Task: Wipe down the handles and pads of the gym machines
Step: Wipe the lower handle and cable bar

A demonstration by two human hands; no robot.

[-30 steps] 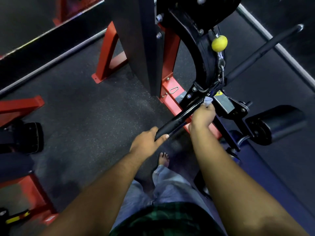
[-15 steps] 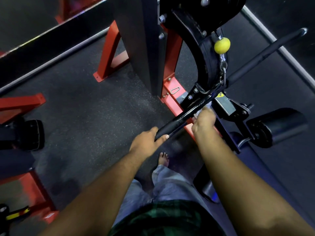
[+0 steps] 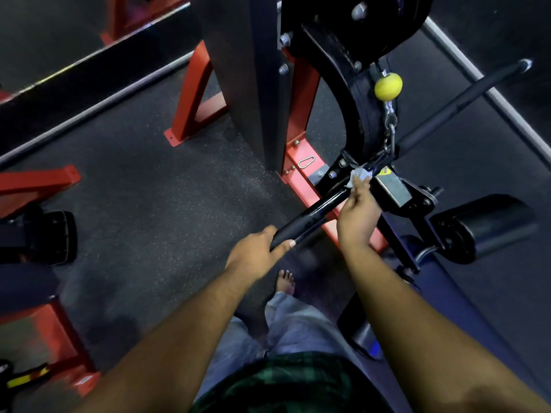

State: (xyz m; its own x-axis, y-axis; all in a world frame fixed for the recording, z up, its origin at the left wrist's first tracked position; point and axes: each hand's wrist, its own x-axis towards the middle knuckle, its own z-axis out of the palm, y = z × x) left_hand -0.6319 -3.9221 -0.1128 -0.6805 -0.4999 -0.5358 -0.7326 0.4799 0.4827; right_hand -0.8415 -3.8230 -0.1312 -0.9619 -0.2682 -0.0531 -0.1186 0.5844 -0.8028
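A long black pull bar (image 3: 313, 211) hangs from a chain under a yellow ball (image 3: 388, 86) and runs from lower left to upper right. My left hand (image 3: 258, 253) grips its near rubber end. My right hand (image 3: 357, 213) holds a small white wipe (image 3: 359, 175) against the bar's middle, close to the chain link. The bar's far grip (image 3: 465, 99) stretches away to the upper right. A black roller pad (image 3: 489, 228) sits at the right of the machine.
The red machine frame (image 3: 301, 180) and a dark upright column (image 3: 247, 79) stand just beyond the bar. Another red frame with a black foot pad (image 3: 56, 236) is at the left. My bare foot (image 3: 286, 283) stands on speckled rubber floor (image 3: 149, 204).
My right hand slid back toward me along the bar, then up again to the chain link, the wipe showing at its fingertips. My left hand stayed on the near grip.
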